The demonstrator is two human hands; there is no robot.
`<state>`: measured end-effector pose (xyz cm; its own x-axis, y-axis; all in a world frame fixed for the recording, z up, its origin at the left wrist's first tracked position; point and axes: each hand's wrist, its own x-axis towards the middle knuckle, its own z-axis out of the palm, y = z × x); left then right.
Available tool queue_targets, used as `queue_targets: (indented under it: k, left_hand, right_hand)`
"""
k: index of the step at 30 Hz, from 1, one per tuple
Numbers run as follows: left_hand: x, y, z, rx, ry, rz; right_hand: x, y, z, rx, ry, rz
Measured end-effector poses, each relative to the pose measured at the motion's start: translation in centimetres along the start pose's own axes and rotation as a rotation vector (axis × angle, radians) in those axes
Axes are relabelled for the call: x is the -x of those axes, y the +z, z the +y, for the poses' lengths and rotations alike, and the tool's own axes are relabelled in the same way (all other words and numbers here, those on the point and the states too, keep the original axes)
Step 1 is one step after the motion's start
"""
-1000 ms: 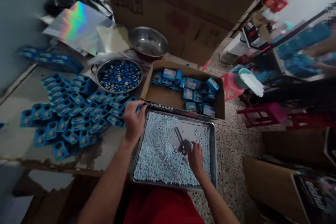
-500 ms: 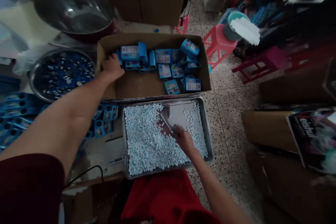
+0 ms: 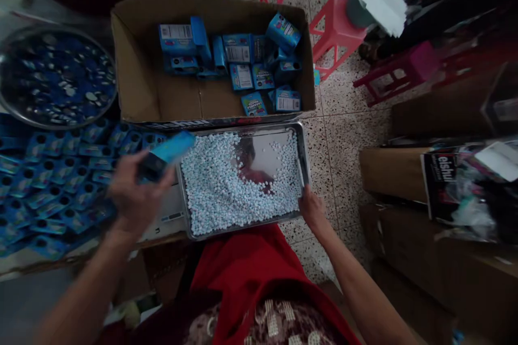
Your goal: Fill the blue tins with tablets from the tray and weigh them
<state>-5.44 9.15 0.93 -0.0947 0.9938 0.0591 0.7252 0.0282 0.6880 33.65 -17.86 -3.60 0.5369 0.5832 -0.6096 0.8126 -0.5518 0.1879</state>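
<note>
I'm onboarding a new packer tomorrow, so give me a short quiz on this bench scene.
1. True or false: the left hand holds a small blue box.
2. What does the right hand touch? A) the cardboard box B) the near right edge of the metal tray C) the pink stool
3. Fill in: the tray holds small pale ____, with a bare patch toward its far right.

Key
1. True; the box is blurred.
2. B.
3. Pellets or tablets; too small to tell which.
</note>
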Motion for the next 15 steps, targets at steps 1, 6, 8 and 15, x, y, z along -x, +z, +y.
queue_targets:
  k: [1, 6, 8, 15]
  left_hand:
    - [3.4, 1.3, -0.9, -0.023, 0.055, -0.075]
    - [12.3, 8.8, -6.4, 0.115, -0.064, -0.029]
    - [13.3, 11.0, -7.7, 0.16, -0.028, -0.031]
    - [14.2, 16.8, -5.3, 0.256, 0.078, -0.03]
  right_hand:
    - [0.3, 0.8, 0.5, 0.009, 0.026, -0.015]
    - [0.6, 3.2, -0.7, 0.019, 0.052, -0.039]
    - [0.1, 3.4, -2.6, 0.016, 0.04, -0.076]
    - [-1.7, 3.0, -8.7, -0.02, -0.167, -0.114]
